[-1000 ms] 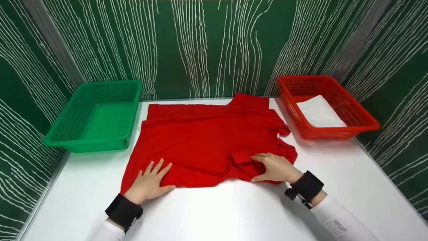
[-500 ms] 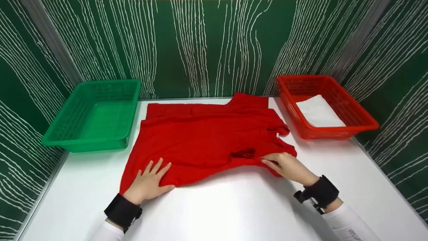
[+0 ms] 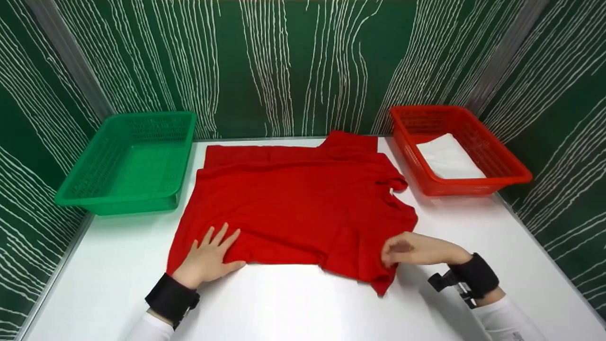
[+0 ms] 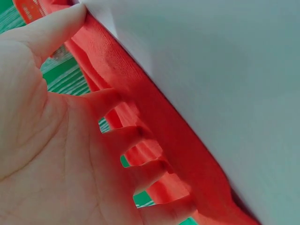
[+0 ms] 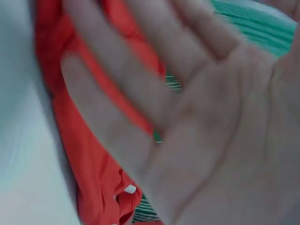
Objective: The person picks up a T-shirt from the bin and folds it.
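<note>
A red T-shirt (image 3: 293, 203) lies on the white table with its neck opening toward the right and some creases across it. My left hand (image 3: 209, 258) rests on its near left part, fingers spread, and in the left wrist view the fingertips touch the red cloth (image 4: 154, 108). By the near right sleeve (image 3: 364, 260) is my right hand (image 3: 421, 248), with its fingers loosely bent. The right wrist view shows these fingers (image 5: 108, 112) blurred and fairly straight in front of the red cloth, apparently holding nothing. Whether they touch the sleeve I cannot tell.
At the back left stands a green plastic basket (image 3: 182, 189). A red plastic basket (image 3: 502, 182) at the back right contains a folded white cloth (image 3: 450, 156). Green walls (image 3: 303, 71) with white wavy lines enclose the table (image 3: 293, 308) at the back and sides.
My right hand gripped the near sleeve, drew it out toward the right and let it go. The sleeve now lies spread toward the near edge. My left hand stays in place.
</note>
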The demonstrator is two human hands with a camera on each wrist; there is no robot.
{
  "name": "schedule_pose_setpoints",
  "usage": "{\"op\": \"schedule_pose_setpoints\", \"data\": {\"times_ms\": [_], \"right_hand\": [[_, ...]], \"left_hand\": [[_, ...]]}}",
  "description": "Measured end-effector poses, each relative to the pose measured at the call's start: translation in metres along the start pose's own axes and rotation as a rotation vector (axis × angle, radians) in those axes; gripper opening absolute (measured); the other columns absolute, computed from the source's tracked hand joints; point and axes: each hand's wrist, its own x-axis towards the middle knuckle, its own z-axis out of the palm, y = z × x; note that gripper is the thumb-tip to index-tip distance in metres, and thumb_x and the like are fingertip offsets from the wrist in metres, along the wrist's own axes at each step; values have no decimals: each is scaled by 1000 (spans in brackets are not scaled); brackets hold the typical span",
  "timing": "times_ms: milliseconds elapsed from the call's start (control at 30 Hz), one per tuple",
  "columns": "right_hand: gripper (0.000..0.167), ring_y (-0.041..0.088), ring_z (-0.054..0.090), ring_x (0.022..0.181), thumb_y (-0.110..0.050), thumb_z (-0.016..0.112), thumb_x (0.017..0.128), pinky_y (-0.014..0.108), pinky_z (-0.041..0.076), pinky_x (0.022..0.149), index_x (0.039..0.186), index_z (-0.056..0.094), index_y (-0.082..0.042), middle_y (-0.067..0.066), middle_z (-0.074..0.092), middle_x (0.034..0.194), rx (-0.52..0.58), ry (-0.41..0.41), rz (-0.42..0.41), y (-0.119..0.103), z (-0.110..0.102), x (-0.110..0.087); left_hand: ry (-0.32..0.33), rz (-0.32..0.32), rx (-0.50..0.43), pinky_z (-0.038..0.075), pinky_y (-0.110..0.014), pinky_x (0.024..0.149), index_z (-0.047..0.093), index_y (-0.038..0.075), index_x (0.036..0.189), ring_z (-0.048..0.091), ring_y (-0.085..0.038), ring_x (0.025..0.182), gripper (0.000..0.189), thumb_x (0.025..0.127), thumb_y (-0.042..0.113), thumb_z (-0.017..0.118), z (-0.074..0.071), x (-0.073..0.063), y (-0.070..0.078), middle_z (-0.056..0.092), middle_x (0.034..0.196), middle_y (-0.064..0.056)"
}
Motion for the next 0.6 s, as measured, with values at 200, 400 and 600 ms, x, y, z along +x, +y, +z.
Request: {"op": "schedule_pose_setpoints", "data": {"times_ms": [200,400,600], "right_hand": [[63,22,66,93,-46,79,95,37,58,80,129,67,6,7,71,103,-303,210,239,-9,27,28],[88,57,55,126,-45,85,89,65,56,96,145,53,15,40,52,139,-569,145,392,-23,40,47],[85,46,66,106,-38,81,93,59,59,93,151,46,14,38,46,140,-537,160,323,2,11,58]], "left_hand": [[-2,-5,1,18,-85,115,40,5,164,20,-62,154,85,97,46,72,2,0,-1,26,170,-30],[-1,-20,7,19,-85,115,40,6,164,20,-62,153,85,96,47,72,1,0,1,26,171,-30],[-1,-47,33,21,-85,114,40,6,164,22,-62,153,86,95,46,73,-1,8,7,27,170,-30]]}}
